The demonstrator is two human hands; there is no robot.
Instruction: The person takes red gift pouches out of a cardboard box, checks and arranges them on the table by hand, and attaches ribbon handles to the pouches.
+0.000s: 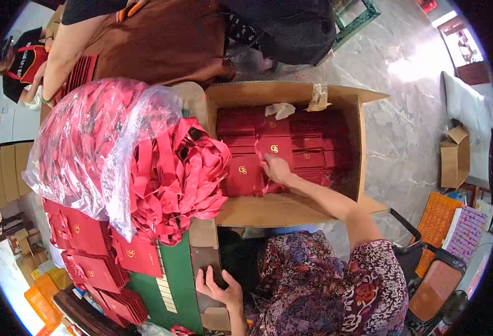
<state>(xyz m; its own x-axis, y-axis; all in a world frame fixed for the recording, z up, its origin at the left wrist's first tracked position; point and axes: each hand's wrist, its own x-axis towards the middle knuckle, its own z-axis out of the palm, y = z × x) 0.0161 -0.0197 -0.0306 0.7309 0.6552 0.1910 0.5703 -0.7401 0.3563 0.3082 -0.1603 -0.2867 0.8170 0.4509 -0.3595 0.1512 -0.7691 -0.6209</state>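
My right hand reaches into an open cardboard box, its fingers closed at the lower edge of a red paper gift bag with a gold emblem. Underneath and around it, more flat red bags lie in stacks inside the box. My left hand rests with fingers spread on the brown edge of the work table, holding nothing. Left of the box, a clear plastic sack spills a heap of red ribbons onto the table.
Stacks of red bags and a single bag lie on the green cutting mat. A brown-covered table with other people beside it stands beyond. Crumpled plastic sits in the box. Right are a small carton and a chair.
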